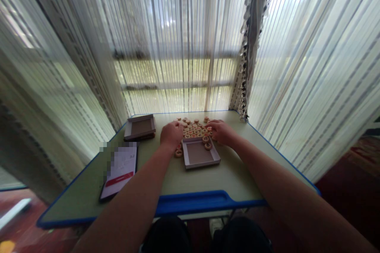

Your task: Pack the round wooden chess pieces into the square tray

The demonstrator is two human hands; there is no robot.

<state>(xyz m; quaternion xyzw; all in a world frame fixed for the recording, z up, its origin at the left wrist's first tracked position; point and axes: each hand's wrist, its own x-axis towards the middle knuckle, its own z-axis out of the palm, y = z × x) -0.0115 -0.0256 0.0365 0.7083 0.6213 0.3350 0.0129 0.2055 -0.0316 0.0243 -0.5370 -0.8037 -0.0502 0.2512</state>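
1. Left hand (172, 134) rests at the left edge of the spread of discs (191, 129), its fingers curled inward; whether they grip a disc cannot be made out.
2. Right hand (221, 131) reaches in from the opposite side, fingers stretched over the discs at that edge; whether it has hold of one cannot be told either.
3. Most discs lie between the two hands, near the far side of the table (237, 182). They are round and pale, some with red or dark marks on their faces.
4. Just on the near side of the discs sits a shallow box (196, 153), its top uncovered. Two discs are at its far right corner.
5. A couple more discs lie beside the box, on its left, near the left wrist.
6. At the far left of the table is a tray (141, 126), resting on something darker.
7. Nearer, also on the left, lies a phone (121, 170), with a red band on its lit screen.
8. Striped curtains (178, 27) hang beyond the table.
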